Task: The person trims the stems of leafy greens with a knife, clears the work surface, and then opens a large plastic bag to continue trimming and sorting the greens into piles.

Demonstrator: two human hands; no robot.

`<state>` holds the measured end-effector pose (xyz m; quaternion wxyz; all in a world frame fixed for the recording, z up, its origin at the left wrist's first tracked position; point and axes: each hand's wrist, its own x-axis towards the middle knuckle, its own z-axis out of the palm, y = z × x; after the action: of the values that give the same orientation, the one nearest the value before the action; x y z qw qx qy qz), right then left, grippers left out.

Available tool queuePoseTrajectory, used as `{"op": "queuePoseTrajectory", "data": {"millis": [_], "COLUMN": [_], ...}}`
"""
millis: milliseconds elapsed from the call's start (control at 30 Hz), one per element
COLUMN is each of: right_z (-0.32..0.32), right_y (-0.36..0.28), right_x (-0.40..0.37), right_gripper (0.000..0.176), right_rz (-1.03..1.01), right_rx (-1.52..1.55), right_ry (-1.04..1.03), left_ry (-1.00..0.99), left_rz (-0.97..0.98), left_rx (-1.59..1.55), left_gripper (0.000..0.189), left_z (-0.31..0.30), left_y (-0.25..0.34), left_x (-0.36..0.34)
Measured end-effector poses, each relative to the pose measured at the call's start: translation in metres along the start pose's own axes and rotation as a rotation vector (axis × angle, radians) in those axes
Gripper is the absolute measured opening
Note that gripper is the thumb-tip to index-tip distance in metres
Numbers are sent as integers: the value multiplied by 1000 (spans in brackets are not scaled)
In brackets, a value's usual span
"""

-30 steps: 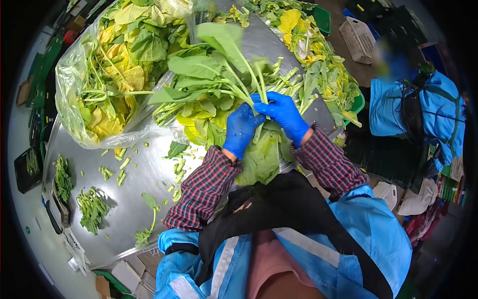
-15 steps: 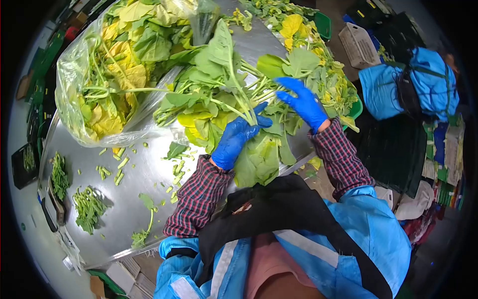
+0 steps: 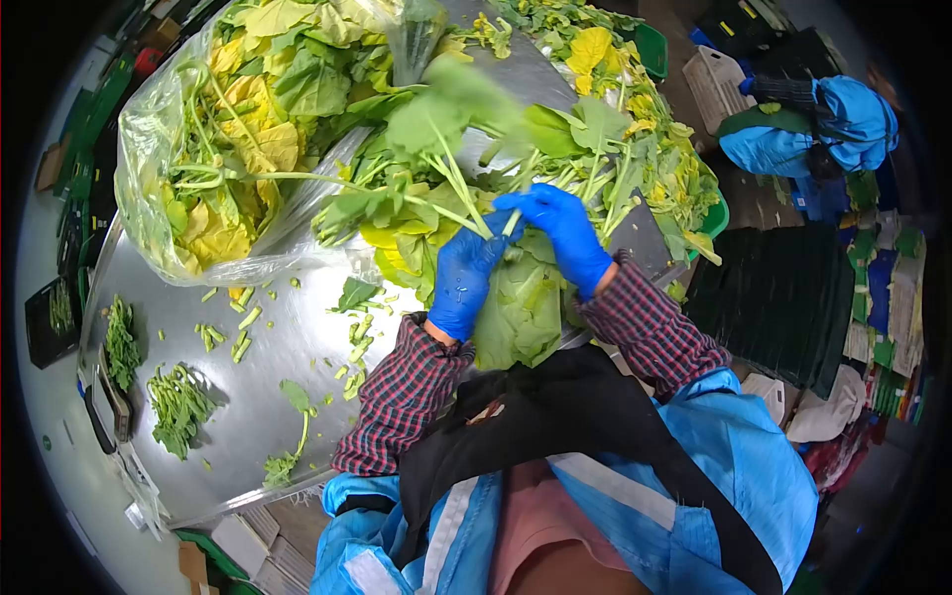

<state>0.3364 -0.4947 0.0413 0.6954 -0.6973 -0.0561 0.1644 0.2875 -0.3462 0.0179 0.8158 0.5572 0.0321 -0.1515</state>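
Observation:
In the head view, my left hand (image 3: pixel 462 283), in a blue glove, is closed around the lower stems of some leafy greens (image 3: pixel 446 178). My right hand (image 3: pixel 567 233), also gloved, meets it and pinches a leafy stem at the cut end. One leaf (image 3: pixel 466 94) above the hands is smeared by motion. Below the hands hangs a broad green leaf (image 3: pixel 521 312). Behind them more greens (image 3: pixel 555 129) lie heaped. On the left, a clear plastic bag (image 3: pixel 149 208) holds yellow and green leaves.
Cut stem pieces (image 3: pixel 243 342) and small bunches of greens (image 3: pixel 180 409) lie on the metal table (image 3: pixel 248 456). Green containers (image 3: pixel 711 216) with leaves stand along its right side. A person in blue (image 3: pixel 853 124) is beyond, near a white basket (image 3: pixel 714 89).
My right hand has moved left and closed from spread fingers onto a stem beside my left hand. The upper leaf has shifted. The person at the right has changed posture.

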Motion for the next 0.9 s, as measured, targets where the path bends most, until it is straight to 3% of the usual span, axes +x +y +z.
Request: {"op": "queuePoseTrajectory", "data": {"millis": [33, 67, 100, 133, 167, 200, 233, 300, 333, 367, 433, 533, 567, 633, 733, 833, 900], "right_z": [-6, -23, -54, -100, -113, -146, -148, -156, -146, -124, -76, -39, -28, -13, -17, -27, -28], "right_y": [7, 30, 58, 70, 42, 29, 26, 23, 13, -11, -57, -98, -110, -126, -117, -122, -119], "right_x": [0, 5, 16, 36, 36, 38, 37, 28, 25, 23, 13, 15, 18, 24, 38, 37, 37], "right_gripper": [18, 18, 19, 18, 24, 35, 35, 42, 42, 32, 26, 34, 34, 45, 55, 55, 57], "right_rz": [-58, -229, -402, -261, -79, 125, 117, -23, -292, -261, -483, -902, -899, -1042, -882, -771, -813], "right_rx": [271, 174, 76, 629, 564, 155, 154, -1386, -1224, -710, -334, -478, -479, -1003, -1241, -1188, -1086], "right_ry": [34, 75, 116, 93, 521, 473, 470, 567, 542, 410, 193, -31, -19, -87, -131, -206, -226], "left_ry": [47, 96, 112, 173, 224, 194, 194, 173, 215, 202, 179, 167, 156, 135, 204, 263, 325], "left_rz": [172, 346, 355, 383, 408, 427, 435, 438, 518, 519, 467, 491, 498, 504, 597, 579, 733], "left_rx": [20, 41, 43, 60, 82, 184, 185, 543, 593, 584, 779, 841, 855, 891, 1088, 1194, 1192], "left_gripper": [25, 26, 26, 25, 25, 23, 23, 21, 20, 20, 23, 28, 30, 26, 20, 17, 20], "left_z": [6, 7, 4, 3, 0, -3, -3, 2, 3, 4, 3, 4, 5, 4, -10, -21, -29], "left_y": [6, 12, 15, 17, 20, 19, 19, 18, 12, 9, 3, -2, 0, -4, -20, -25, -32], "left_x": [2, 2, 0, -2, -4, -5, -8, -6, -2, 1, 1, 2, 0, -2, -1, -2, 0]}}
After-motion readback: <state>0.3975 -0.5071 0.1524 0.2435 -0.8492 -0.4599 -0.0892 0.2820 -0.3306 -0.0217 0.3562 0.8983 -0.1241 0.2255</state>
